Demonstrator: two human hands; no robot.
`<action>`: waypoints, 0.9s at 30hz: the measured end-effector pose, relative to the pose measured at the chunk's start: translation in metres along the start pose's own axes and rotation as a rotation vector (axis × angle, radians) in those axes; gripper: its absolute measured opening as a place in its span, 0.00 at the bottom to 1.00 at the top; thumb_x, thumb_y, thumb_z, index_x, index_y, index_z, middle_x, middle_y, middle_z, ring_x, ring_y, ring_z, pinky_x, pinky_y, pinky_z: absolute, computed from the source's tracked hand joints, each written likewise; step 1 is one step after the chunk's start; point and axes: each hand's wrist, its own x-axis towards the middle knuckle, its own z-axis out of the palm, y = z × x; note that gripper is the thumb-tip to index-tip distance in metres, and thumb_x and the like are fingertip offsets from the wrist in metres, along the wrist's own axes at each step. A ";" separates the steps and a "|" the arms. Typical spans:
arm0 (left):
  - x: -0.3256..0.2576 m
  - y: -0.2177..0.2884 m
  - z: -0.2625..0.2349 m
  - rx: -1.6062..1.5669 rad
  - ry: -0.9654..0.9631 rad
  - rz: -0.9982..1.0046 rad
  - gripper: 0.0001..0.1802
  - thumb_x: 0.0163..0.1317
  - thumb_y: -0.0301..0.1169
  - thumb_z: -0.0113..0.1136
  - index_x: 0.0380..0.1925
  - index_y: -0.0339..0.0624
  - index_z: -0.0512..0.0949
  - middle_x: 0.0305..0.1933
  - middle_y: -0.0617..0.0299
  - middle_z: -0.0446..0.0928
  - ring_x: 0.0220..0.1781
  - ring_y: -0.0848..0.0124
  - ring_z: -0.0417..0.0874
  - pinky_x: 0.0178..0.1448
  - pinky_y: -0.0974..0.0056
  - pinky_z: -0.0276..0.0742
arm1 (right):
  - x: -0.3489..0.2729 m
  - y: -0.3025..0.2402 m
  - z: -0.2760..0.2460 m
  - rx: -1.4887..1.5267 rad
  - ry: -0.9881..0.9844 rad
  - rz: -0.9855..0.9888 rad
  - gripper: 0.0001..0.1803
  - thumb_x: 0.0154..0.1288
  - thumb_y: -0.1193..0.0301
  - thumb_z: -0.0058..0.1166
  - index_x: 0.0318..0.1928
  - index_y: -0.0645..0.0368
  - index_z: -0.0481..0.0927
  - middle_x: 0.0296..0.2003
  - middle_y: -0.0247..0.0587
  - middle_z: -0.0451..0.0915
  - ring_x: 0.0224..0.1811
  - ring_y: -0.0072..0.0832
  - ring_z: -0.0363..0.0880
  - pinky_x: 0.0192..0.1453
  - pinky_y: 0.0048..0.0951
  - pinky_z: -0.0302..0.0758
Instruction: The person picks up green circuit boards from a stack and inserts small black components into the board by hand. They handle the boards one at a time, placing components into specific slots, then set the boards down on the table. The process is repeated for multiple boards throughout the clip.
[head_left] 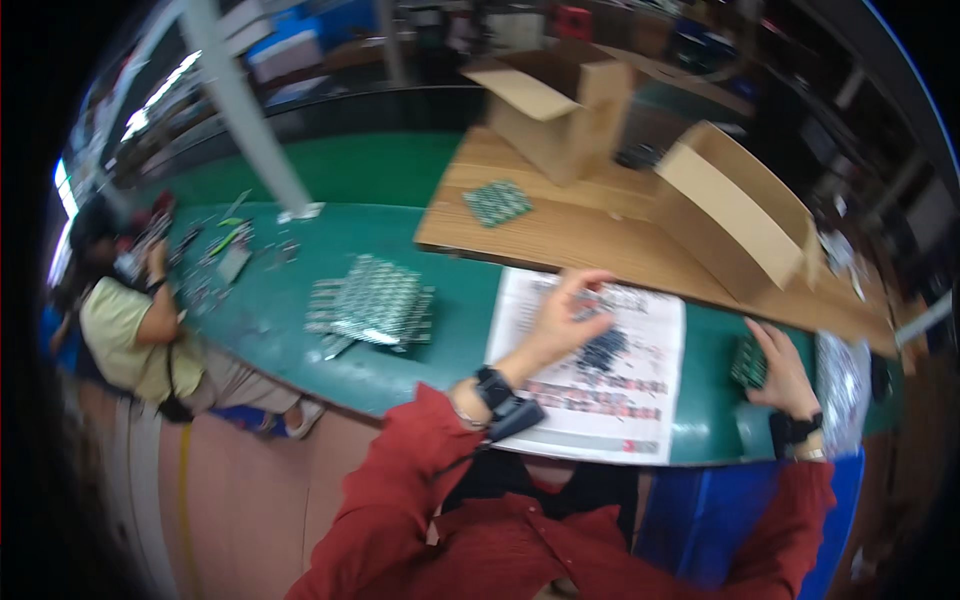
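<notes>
The green table (265, 310) bends away toward the rim of the fisheye view, its far reaches lost in dark blur. On it, a wooden board (570, 225) has its near edge running just beyond the work area, limiting reach forward. Two open cardboard boxes stand there, the left box (540, 120) and the right box (720, 210); their insides are mostly hidden by their walls. A co-worker (135, 320) sits far left, blurred and partly in shadow. The printed sheet (650, 330) extends to the table's near edge, partly covered by the left forearm. At far right, a clear plastic bag (842, 385) lies just beside the right wrist, its contents hard to make out. The stack of green panels (375, 300) is too blurred to count; a strip of green tabletop separates it from the sheet. The left hand (570, 315) hovers over the sheet with fingers curled and thumb apart; whether anything is pinched there, I cannot tell. The right hand (785, 375) grips a small green board (747, 362) between thumb and fingers, right of the sheet, with green tabletop between the two. A single green panel (497, 203) lies on the wooden board. The dark small parts (602, 350) lie heaped on the sheet beside the left hand, indistinct individually.
</notes>
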 end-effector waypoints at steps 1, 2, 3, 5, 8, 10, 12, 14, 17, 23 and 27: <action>0.004 0.001 0.008 -0.013 -0.025 0.003 0.28 0.54 0.22 0.64 0.57 0.45 0.70 0.54 0.65 0.68 0.58 0.74 0.69 0.59 0.65 0.71 | -0.009 0.005 -0.005 -0.011 0.020 0.015 0.56 0.26 0.73 0.65 0.67 0.49 0.60 0.58 0.51 0.66 0.58 0.50 0.65 0.65 0.42 0.62; 0.005 0.007 0.016 -0.002 -0.032 -0.017 0.28 0.54 0.23 0.64 0.57 0.44 0.70 0.54 0.64 0.68 0.58 0.74 0.69 0.59 0.64 0.71 | -0.013 0.012 -0.008 -0.007 -0.009 0.038 0.57 0.25 0.73 0.66 0.67 0.49 0.60 0.59 0.50 0.65 0.59 0.50 0.64 0.66 0.43 0.61; 0.004 0.018 0.020 0.002 -0.045 -0.039 0.28 0.54 0.24 0.64 0.57 0.44 0.70 0.54 0.64 0.68 0.58 0.73 0.69 0.59 0.64 0.71 | -0.015 0.015 -0.009 -0.009 -0.039 0.071 0.59 0.24 0.73 0.66 0.68 0.49 0.59 0.59 0.50 0.64 0.60 0.50 0.63 0.67 0.43 0.60; -0.003 0.052 0.022 0.137 -0.096 0.025 0.28 0.54 0.27 0.65 0.57 0.42 0.69 0.54 0.61 0.68 0.58 0.71 0.70 0.59 0.64 0.70 | -0.015 0.013 -0.009 -0.048 -0.062 0.095 0.62 0.21 0.72 0.67 0.68 0.48 0.58 0.62 0.49 0.61 0.64 0.52 0.58 0.70 0.47 0.56; -0.024 0.100 0.007 0.532 -0.039 0.244 0.30 0.53 0.33 0.66 0.56 0.37 0.69 0.54 0.52 0.70 0.58 0.59 0.71 0.61 0.57 0.68 | -0.006 -0.004 -0.012 -0.167 0.005 0.124 0.63 0.20 0.71 0.69 0.68 0.48 0.58 0.66 0.49 0.56 0.69 0.53 0.51 0.73 0.53 0.47; -0.041 0.121 -0.019 0.893 0.082 0.328 0.33 0.51 0.36 0.67 0.56 0.35 0.68 0.55 0.48 0.69 0.59 0.53 0.69 0.63 0.53 0.66 | -0.001 -0.029 -0.018 -0.146 0.154 0.038 0.59 0.23 0.68 0.69 0.67 0.49 0.61 0.66 0.50 0.57 0.69 0.52 0.52 0.74 0.54 0.45; -0.045 0.135 -0.058 1.224 0.278 0.283 0.38 0.49 0.40 0.68 0.58 0.33 0.66 0.57 0.43 0.68 0.60 0.49 0.68 0.65 0.51 0.63 | 0.002 -0.045 -0.016 -0.080 0.174 -0.059 0.56 0.24 0.67 0.69 0.66 0.51 0.63 0.65 0.50 0.59 0.69 0.51 0.53 0.73 0.55 0.44; -0.054 0.131 -0.089 1.542 0.494 0.152 0.43 0.48 0.42 0.68 0.61 0.33 0.62 0.58 0.40 0.67 0.61 0.47 0.67 0.66 0.50 0.61 | 0.009 -0.063 -0.009 0.005 0.168 -0.140 0.52 0.27 0.67 0.69 0.64 0.53 0.66 0.64 0.49 0.62 0.68 0.49 0.56 0.73 0.56 0.45; -0.063 0.114 -0.121 1.710 0.595 -0.120 0.48 0.47 0.46 0.68 0.64 0.33 0.58 0.58 0.37 0.66 0.62 0.44 0.66 0.68 0.46 0.58 | 0.020 -0.081 0.002 0.009 0.149 -0.219 0.52 0.29 0.66 0.70 0.63 0.53 0.66 0.63 0.49 0.62 0.67 0.49 0.56 0.73 0.56 0.45; -0.063 0.116 -0.131 1.491 0.547 -0.258 0.50 0.45 0.46 0.70 0.64 0.34 0.57 0.56 0.38 0.68 0.60 0.45 0.69 0.67 0.46 0.59 | 0.050 -0.113 0.021 0.113 0.181 -0.304 0.46 0.36 0.67 0.67 0.63 0.50 0.67 0.62 0.48 0.63 0.65 0.48 0.58 0.72 0.56 0.47; -0.067 0.118 -0.129 1.625 0.554 -0.022 0.49 0.44 0.41 0.71 0.63 0.33 0.59 0.57 0.42 0.69 0.57 0.49 0.71 0.62 0.52 0.65 | 0.052 -0.121 0.025 0.159 0.237 -0.352 0.45 0.38 0.68 0.67 0.63 0.51 0.67 0.60 0.48 0.65 0.64 0.47 0.61 0.71 0.55 0.50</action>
